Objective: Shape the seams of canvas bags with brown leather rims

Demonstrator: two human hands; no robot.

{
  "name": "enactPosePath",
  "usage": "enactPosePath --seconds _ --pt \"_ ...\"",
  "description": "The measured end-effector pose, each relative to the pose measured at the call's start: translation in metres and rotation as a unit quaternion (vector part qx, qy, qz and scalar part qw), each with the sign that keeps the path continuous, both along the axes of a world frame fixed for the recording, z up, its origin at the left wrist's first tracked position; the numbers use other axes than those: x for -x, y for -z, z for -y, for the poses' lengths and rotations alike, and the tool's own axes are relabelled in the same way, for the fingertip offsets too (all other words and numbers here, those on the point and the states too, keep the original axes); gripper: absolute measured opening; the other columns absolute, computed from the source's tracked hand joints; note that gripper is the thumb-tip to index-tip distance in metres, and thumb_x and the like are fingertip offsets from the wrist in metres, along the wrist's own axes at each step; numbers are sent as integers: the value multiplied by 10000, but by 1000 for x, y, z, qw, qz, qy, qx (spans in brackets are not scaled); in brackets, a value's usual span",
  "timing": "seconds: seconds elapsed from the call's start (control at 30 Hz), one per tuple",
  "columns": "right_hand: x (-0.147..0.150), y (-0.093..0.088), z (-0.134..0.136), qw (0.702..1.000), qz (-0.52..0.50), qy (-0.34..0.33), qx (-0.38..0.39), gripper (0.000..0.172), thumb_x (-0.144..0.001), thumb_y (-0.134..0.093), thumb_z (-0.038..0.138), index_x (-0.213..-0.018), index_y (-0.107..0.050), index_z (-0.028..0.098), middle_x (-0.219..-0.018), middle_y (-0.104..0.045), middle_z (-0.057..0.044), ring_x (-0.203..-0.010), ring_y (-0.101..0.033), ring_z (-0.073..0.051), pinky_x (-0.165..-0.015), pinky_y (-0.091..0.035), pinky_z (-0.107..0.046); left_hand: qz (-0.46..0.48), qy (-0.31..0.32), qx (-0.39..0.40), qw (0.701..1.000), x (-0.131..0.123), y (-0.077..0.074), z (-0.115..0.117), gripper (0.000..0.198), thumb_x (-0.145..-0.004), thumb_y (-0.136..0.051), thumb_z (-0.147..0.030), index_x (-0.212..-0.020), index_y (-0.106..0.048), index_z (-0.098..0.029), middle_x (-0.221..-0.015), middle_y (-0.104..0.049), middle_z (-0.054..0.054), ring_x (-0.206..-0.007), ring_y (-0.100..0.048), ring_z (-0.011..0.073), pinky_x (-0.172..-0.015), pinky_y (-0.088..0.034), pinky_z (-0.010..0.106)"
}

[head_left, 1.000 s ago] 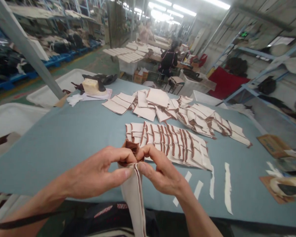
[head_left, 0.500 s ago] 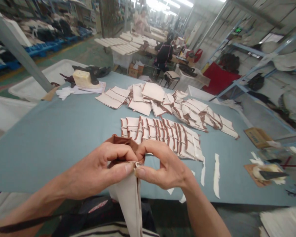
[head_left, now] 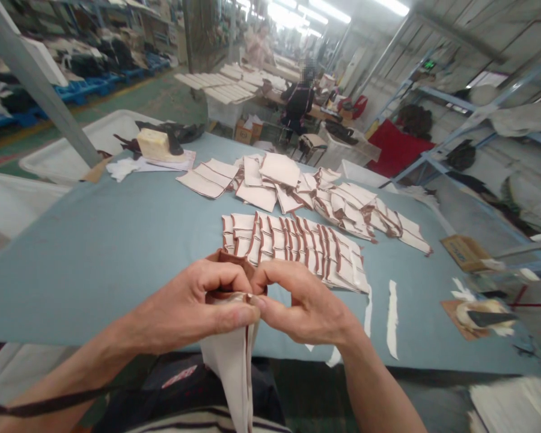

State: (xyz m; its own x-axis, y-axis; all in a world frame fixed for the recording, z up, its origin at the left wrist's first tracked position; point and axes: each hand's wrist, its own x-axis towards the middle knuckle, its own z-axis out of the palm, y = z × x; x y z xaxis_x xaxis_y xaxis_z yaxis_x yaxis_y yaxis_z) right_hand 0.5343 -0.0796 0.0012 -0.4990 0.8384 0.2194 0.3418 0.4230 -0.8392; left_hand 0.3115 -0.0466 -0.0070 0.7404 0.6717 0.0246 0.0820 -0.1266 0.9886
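Observation:
A cream fabric piece with brown edging point(head_left: 228, 361) hangs from my fingers at the table's front edge, its lower end over my lap. My left hand point(head_left: 198, 300) is closed on its top edge, thumb laid flat along it. Close beside it, my right hand point(head_left: 302, 300) pinches the same edge between thumb and curled forefinger. Brown material point(head_left: 228, 260) rises behind the fingers, partly hidden by them. Just beyond my hands lies an overlapping row of cream panels with brown edges point(head_left: 293, 243).
A loose heap of similar panels point(head_left: 279, 171) lies farther back on the blue-green table point(head_left: 117, 258). White strips point(head_left: 392, 319) lie at right, near a cardboard box point(head_left: 464, 252). A yellowish block point(head_left: 153, 144) sits at back left. A person in dark clothing point(head_left: 297, 99) sits beyond.
My left thumb has slid right along the fabric's top edge, closer to my right thumb. Both hands still grip the piece. The camera view has shifted slightly.

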Motion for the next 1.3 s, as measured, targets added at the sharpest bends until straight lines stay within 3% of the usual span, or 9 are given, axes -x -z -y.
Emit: enactPosePath --seconds 0.33,0.47,0.6,0.8,1.0,1.17,1.3 --pt "2 -2 19 998 1 7 -69 227 -1054 -647 299 -843 -638 214 -810 -718 9 -722 -626 -131 -701 -454 -250 6 36 -14 999 14 1 10 274 -1010 -628 -329 -814 -711 -157 -713 -589 -32 -635 -491 104 -555 -385 172" --pt "4 -1 28 991 16 10 -135 188 -1036 -596 199 -850 -618 219 -774 -684 15 -713 -600 -136 -716 -439 -265 -18 16 -58 998 13 0 19 278 -994 -607 -296 -754 -667 -169 -676 -563 -47 -601 -481 97 -539 -377 172" --pt "10 3 31 985 50 24 -164 189 -1009 -545 185 -829 -581 228 -743 -648 10 -693 -577 -152 -706 -417 -285 -87 -16 -130 988 11 -12 24 266 -924 -584 -251 -666 -561 -186 -604 -462 -71 -553 -418 88 -523 -331 186" --pt "12 4 19 992 35 14 -120 168 -1014 -499 189 -867 -570 229 -815 -676 -12 -751 -591 -169 -746 -412 -289 -162 38 -138 976 5 -29 16 374 -979 -494 -353 -638 -449 -208 -625 -360 -58 -573 -363 103 -509 -291 215" --pt "13 13 12 997 0 3 -71 219 -1046 -474 252 -834 -524 237 -776 -590 12 -737 -540 -175 -748 -386 -306 -97 -70 -161 980 -4 -11 24 361 -923 -488 -370 -603 -394 -234 -569 -322 -68 -504 -342 98 -474 -267 225" --pt "26 25 17 993 -64 27 -95 326 -980 -684 434 -805 -493 237 -784 -573 33 -747 -517 -160 -759 -374 -304 -83 -107 -125 983 3 -5 29 414 -917 -538 -413 -587 -360 -237 -569 -314 -67 -520 -313 100 -490 -258 230" --pt "35 23 19 993 -74 57 -76 345 -957 -731 398 -778 -484 236 -760 -561 44 -737 -518 -150 -747 -373 -296 -74 -105 -99 987 10 -1 26 448 -954 -555 -429 -599 -367 -232 -566 -320 -65 -524 -318 106 -493 -267 236"
